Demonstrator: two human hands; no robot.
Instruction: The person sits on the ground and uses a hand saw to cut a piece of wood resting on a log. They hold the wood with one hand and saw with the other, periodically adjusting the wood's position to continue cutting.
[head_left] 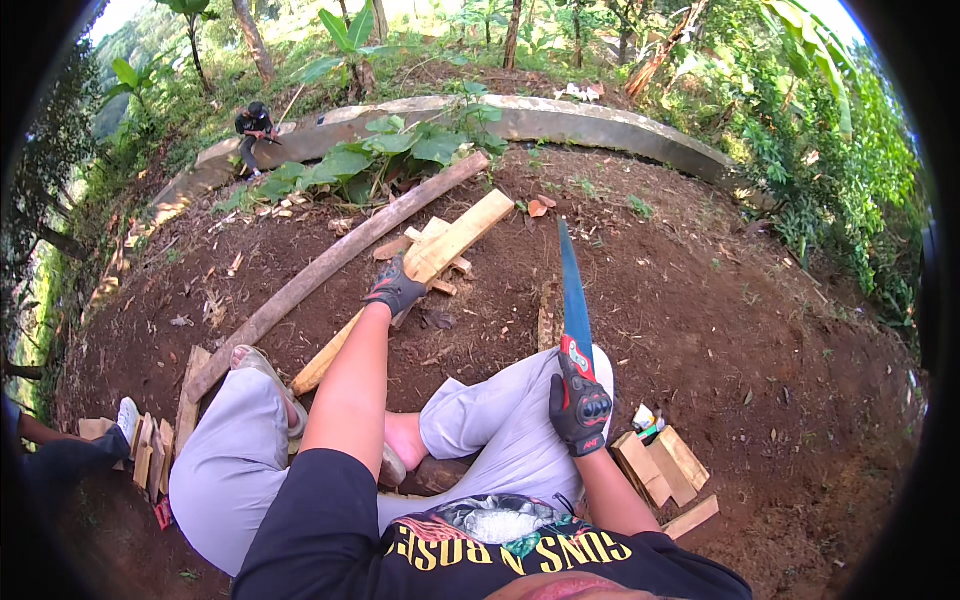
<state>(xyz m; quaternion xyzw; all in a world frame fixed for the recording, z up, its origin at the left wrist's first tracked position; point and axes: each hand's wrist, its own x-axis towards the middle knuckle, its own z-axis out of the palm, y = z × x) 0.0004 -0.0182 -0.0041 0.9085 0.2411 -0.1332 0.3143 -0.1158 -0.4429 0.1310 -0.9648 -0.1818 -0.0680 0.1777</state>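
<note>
A pale wooden plank [462, 235] slants up and away in front of me, with my gloved left hand [396, 288] closed around it. Its lower end [325, 358] reaches back toward my left foot. Shorter wood offcuts [437, 232] lie under and beside its upper part. In my gloved right hand [580, 408] is a handsaw [575, 290], gripped by its red and grey handle near my right knee. The blue blade points away from me, apart from the plank.
A long rough pole [340, 250] lies across the dirt to the left. Cut wood blocks [660, 468] sit at my right, more [150, 455] at far left beside another person's leg [75, 455]. Behind a leafy plant runs a low concrete wall [560, 120]; a person [256, 130] sits there.
</note>
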